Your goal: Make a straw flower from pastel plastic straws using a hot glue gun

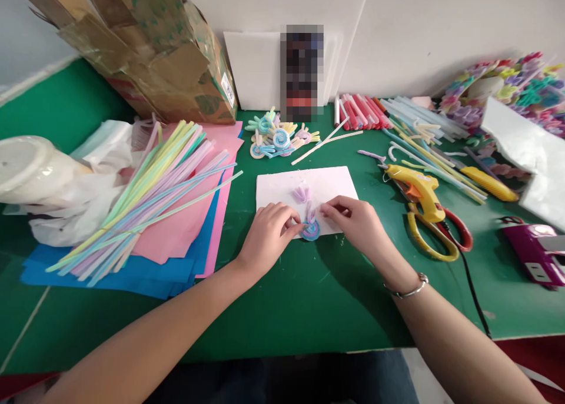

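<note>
A coiled pipe-cleaner spiral (311,231) in blue and lilac, with lilac loops rising from its top, lies at the front edge of a white board (273,186). My left hand (270,232) pinches the left rim of the spiral between thumb and forefinger. To the right of the loops, my right hand (358,223) has its thumb and forefinger pressed together over the board; whatever they hold is too small to make out. Farther up the board rests a separate bundle of lilac pipe-cleaner loops (302,192).
Finished pipe-cleaner spirals (280,138) are piled behind the board. Loose pipe cleaners (150,198) lie on coloured sheets at left. A yellow glue gun (417,186), scissors (430,245), a yellow cutter (489,184) and a purple device (536,251) occupy the right. A cardboard box (176,69) stands back left.
</note>
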Available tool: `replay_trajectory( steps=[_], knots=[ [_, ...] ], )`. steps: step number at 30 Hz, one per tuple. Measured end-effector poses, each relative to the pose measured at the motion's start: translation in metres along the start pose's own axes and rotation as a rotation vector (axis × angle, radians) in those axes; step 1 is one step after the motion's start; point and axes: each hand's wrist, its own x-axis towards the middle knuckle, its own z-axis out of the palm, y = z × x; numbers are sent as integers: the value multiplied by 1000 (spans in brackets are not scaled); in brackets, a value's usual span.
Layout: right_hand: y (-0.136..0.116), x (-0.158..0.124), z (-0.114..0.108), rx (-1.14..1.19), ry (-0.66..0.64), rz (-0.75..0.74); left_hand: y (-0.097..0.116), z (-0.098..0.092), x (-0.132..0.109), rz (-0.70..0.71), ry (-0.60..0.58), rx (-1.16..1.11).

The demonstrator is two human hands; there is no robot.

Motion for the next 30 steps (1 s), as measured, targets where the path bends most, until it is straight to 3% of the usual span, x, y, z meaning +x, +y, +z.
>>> replay_trajectory(
  steps=[4, 8, 12, 17, 30],
  knots=[
    [-1, 1, -4, 18, 1, 22, -7, -9, -2, 209, 63, 84],
    [0, 0, -1, 34, -28, -22, -16, -17, 1, 422, 16, 220],
    [2, -1, 1, 37, -35, -49, -22, -20, 5, 531, 8, 280],
    [4, 0, 3, 2, -3, -68, -23, -22, 7, 585, 7, 301],
    [4, -1, 6, -55, 21, -128, -21, -19, 8, 539, -52, 306]
  ],
)
